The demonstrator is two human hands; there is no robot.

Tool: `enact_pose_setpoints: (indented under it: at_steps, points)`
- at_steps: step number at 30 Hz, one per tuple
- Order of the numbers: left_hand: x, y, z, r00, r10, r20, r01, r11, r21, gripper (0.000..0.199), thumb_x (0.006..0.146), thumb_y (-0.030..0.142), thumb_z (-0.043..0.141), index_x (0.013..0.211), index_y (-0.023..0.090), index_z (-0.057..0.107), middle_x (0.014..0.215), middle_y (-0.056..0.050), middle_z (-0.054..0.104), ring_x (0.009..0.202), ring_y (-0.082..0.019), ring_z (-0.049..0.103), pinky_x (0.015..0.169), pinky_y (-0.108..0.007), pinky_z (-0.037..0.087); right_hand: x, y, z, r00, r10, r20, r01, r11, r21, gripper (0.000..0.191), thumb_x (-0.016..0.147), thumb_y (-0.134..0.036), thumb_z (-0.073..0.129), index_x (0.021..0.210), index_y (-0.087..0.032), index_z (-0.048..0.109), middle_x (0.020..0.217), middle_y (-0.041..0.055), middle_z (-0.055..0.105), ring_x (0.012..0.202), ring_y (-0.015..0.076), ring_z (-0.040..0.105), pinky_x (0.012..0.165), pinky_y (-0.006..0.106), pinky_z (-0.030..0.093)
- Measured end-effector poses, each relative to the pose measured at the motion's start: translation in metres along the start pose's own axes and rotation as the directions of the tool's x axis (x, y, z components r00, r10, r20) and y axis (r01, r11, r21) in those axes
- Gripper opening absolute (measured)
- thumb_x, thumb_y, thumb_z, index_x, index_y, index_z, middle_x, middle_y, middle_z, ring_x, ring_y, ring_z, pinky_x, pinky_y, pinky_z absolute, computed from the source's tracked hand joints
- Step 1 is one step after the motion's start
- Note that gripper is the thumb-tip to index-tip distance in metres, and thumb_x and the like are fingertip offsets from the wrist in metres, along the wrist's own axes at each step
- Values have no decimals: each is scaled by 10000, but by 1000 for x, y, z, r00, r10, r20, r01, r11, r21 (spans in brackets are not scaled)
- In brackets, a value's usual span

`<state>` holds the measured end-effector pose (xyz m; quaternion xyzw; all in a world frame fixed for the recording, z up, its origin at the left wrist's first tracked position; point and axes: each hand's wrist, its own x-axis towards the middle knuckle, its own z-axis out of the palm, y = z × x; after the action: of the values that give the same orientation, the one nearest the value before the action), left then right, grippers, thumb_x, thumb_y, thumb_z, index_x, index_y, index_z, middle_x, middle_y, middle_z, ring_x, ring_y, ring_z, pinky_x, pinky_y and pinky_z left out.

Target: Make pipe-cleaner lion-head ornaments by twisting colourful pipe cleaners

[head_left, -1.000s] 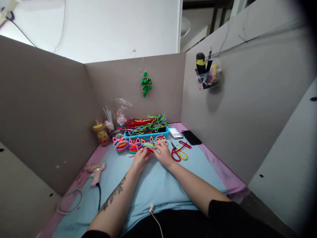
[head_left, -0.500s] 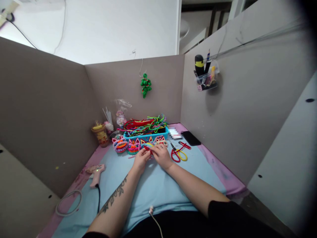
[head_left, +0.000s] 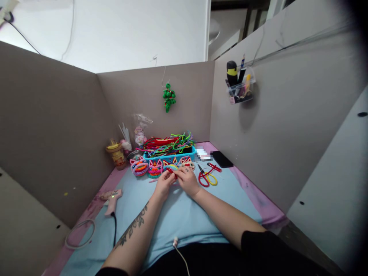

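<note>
My left hand (head_left: 165, 183) and my right hand (head_left: 186, 178) meet over the blue cloth (head_left: 184, 214), fingertips nearly touching. Between them is a small red fuzzy piece (head_left: 172, 173), pinched by the fingers of both hands and partly hidden by them. Just behind the hands stands a row of colourful fuzzy animal-face figures, among them a purple and orange one (head_left: 139, 167) and a pink one with teal trim (head_left: 155, 169). A blue basket (head_left: 169, 158) heaped with coloured pipe cleaners (head_left: 166, 145) is behind that row.
Scissors with red and yellow handles (head_left: 207, 179) and a black phone (head_left: 222, 159) lie to the right. A pink glue gun (head_left: 113, 202) with a black cable rests at the left, below a cup (head_left: 117, 156). Grey panels (head_left: 184, 99) enclose the table; a pen holder (head_left: 240, 94) hangs on the right.
Both hands stay in nearly the same place, still holding the red piece, with only slight finger movement. The camera view has shifted slightly.
</note>
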<state>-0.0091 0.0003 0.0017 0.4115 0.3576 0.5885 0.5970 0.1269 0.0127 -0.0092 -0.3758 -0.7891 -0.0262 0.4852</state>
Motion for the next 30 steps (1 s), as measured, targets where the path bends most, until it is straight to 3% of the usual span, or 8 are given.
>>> enact_pose_setpoints:
  at_steps: [7, 12, 18, 24, 30]
  points:
    - [1, 1, -2, 998, 7, -68, -6, 1000, 25, 326, 543, 311, 797, 768, 148, 625, 757, -18, 633, 691, -119, 593, 674, -242, 453, 0, -1, 2, 997, 61, -38, -58, 996, 70, 203, 849, -180, 470, 978, -196, 626, 913, 83, 634, 896, 224, 532, 832, 367, 412]
    - [2, 0, -2, 997, 15, -72, -15, 1000, 2, 308, 549, 297, 794, 757, 155, 616, 737, -8, 629, 697, -116, 591, 712, -250, 453, 0, 0, 2, 995, 95, -11, -94, 995, 18, 135, 851, -203, 484, 870, -196, 617, 817, 68, 631, 835, 216, 537, 790, 341, 410]
    - [4, -4, -1, 996, 62, -60, -61, 998, 25, 311, 561, 304, 786, 753, 153, 592, 699, 0, 607, 680, -112, 572, 728, -260, 456, 0, 1, 2, 996, 84, 25, -82, 994, -68, 146, 855, -193, 482, 839, -206, 627, 833, 66, 640, 868, 215, 528, 805, 335, 393]
    - [4, -4, -2, 989, 144, -25, -138, 978, 157, 282, 601, 329, 757, 745, 148, 598, 680, -2, 604, 636, -111, 548, 659, -238, 427, 1, 2, 1, 995, 66, 70, -57, 991, -123, 138, 865, -224, 493, 809, -201, 616, 811, 65, 642, 858, 214, 521, 788, 326, 390]
    - [0, 1, -1, 968, 251, -6, -230, 897, 377, 211, 619, 292, 710, 658, 146, 563, 599, 13, 571, 575, -110, 516, 570, -214, 382, 1, 3, 3, 994, 56, 95, -38, 983, -182, 117, 855, -218, 504, 797, -194, 603, 803, 60, 630, 855, 204, 515, 762, 309, 386]
